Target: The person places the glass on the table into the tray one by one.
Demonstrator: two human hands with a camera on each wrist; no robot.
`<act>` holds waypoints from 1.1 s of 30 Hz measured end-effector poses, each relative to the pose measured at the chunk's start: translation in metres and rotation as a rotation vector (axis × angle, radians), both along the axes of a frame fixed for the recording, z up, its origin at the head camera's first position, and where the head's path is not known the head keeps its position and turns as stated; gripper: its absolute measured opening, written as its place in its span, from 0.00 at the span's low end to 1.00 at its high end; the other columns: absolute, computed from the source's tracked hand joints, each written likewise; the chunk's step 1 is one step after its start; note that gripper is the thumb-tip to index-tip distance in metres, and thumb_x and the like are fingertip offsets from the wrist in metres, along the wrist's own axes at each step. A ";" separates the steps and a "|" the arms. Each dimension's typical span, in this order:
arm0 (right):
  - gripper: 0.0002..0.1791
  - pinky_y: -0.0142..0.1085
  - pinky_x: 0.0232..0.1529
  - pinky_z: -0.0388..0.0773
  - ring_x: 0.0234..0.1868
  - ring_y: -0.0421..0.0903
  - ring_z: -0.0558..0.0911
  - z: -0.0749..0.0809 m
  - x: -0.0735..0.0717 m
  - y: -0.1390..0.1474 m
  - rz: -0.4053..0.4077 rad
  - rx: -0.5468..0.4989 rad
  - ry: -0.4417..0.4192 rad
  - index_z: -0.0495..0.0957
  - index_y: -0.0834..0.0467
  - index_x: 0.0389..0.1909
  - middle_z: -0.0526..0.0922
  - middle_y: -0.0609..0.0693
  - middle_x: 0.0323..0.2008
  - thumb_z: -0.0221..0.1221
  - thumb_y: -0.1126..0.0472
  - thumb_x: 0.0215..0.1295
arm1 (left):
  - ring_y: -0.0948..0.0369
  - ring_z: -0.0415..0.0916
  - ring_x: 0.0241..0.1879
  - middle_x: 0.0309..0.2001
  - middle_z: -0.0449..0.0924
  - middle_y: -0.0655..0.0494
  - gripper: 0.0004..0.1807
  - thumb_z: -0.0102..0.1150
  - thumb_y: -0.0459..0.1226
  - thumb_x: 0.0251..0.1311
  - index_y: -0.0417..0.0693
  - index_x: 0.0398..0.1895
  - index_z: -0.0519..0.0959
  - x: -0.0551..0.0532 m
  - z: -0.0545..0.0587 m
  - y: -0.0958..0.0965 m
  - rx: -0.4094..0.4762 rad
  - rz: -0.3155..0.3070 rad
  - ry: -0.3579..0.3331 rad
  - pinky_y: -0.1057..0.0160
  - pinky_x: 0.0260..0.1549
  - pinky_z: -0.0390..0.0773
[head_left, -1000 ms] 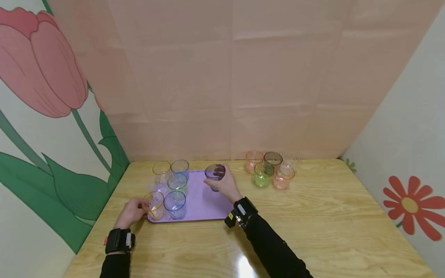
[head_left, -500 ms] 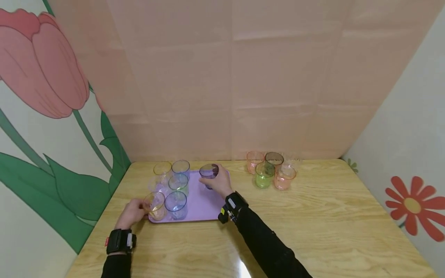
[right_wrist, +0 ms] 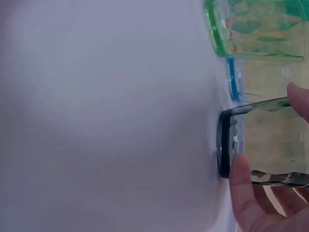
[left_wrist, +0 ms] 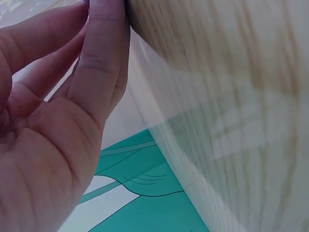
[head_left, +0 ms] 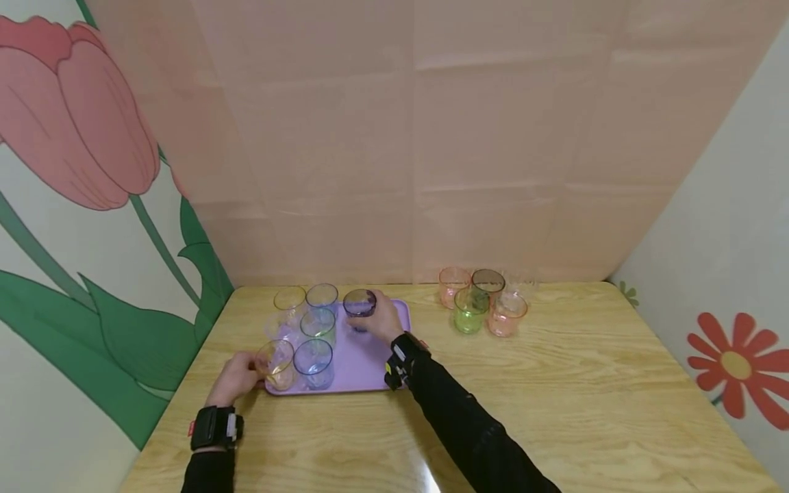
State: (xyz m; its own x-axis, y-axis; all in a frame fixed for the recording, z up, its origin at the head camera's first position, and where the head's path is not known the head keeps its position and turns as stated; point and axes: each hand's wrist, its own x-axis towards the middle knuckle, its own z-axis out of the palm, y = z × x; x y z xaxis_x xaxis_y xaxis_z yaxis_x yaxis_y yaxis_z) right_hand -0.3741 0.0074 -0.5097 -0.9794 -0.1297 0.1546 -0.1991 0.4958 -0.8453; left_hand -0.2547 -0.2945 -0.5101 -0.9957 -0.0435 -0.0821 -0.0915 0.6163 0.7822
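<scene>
My right hand [head_left: 383, 319] grips a dark grey drinking glass [head_left: 360, 305], upright over the back of the lilac tray [head_left: 376, 366]. In the right wrist view, the dark glass [right_wrist: 270, 140] has its base right at the tray surface, thumb and fingers on opposite sides. My left hand [head_left: 234, 376] pinches the tray's front left corner beside a yellow-rimmed glass [head_left: 277, 366]; its thumb and fingers [left_wrist: 99, 53] come together at the top of the left wrist view. Beside it on the tray stand a blue glass [head_left: 314, 366], a green glass [head_left: 318, 325] and a blue-rimmed glass [head_left: 322, 298].
Another yellow-rimmed glass [head_left: 290, 301] stands at the tray's back left. Right of the tray, on the wooden table [head_left: 555, 383], cluster a green glass [head_left: 470, 313], a brown glass [head_left: 488, 282], pink glasses [head_left: 507, 316] and a clear one. A pink-beige backdrop [head_left: 407, 171] rises behind.
My right hand has carried the dark glass leftward over the tray, closer to the rows of glasses. The left hand stays at the tray corner.
</scene>
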 end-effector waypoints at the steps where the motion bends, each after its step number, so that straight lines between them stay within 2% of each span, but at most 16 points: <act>1: 0.45 0.48 0.63 0.72 0.61 0.58 0.77 0.001 -0.001 -0.001 0.004 -0.010 -0.010 0.68 0.66 0.67 0.78 0.63 0.60 0.78 0.57 0.49 | 0.55 0.77 0.33 0.33 0.79 0.47 0.06 0.54 0.19 0.55 0.33 0.29 0.79 0.000 0.000 0.000 -0.004 -0.001 -0.001 0.60 0.32 0.82; 7: 0.46 0.49 0.65 0.71 0.62 0.59 0.76 0.009 -0.004 -0.006 -0.009 -0.051 -0.060 0.66 0.65 0.69 0.77 0.64 0.61 0.77 0.61 0.49 | 0.56 0.77 0.34 0.33 0.79 0.47 0.06 0.54 0.19 0.55 0.32 0.31 0.80 0.001 0.000 -0.001 0.005 0.000 -0.007 0.60 0.32 0.82; 13: 0.47 0.51 0.66 0.70 0.63 0.62 0.75 0.016 -0.010 -0.008 0.002 -0.022 -0.048 0.64 0.68 0.70 0.75 0.67 0.62 0.76 0.62 0.50 | 0.55 0.78 0.33 0.31 0.78 0.49 0.07 0.52 0.18 0.53 0.31 0.30 0.79 0.001 0.001 0.001 0.023 -0.007 0.013 0.60 0.32 0.82; 19: 0.46 0.50 0.66 0.70 0.64 0.62 0.75 0.020 -0.012 -0.006 0.017 -0.030 -0.095 0.63 0.67 0.72 0.75 0.67 0.63 0.74 0.65 0.53 | 0.56 0.77 0.32 0.30 0.77 0.50 0.08 0.52 0.17 0.53 0.32 0.30 0.79 0.001 0.000 0.001 0.032 -0.010 0.009 0.60 0.31 0.82; 25: 0.46 0.50 0.67 0.70 0.65 0.61 0.74 0.017 -0.013 -0.006 0.026 -0.034 -0.088 0.62 0.67 0.72 0.74 0.66 0.65 0.74 0.65 0.54 | 0.55 0.77 0.32 0.30 0.78 0.48 0.07 0.53 0.18 0.53 0.32 0.30 0.79 0.000 0.001 0.001 0.020 -0.009 0.010 0.60 0.31 0.82; 33: 0.45 0.52 0.65 0.71 0.63 0.64 0.75 0.013 -0.007 -0.003 0.049 -0.065 -0.070 0.62 0.70 0.71 0.73 0.71 0.63 0.73 0.68 0.54 | 0.56 0.77 0.33 0.33 0.79 0.47 0.06 0.54 0.19 0.54 0.31 0.30 0.80 0.002 0.000 0.001 -0.001 -0.004 0.010 0.61 0.31 0.81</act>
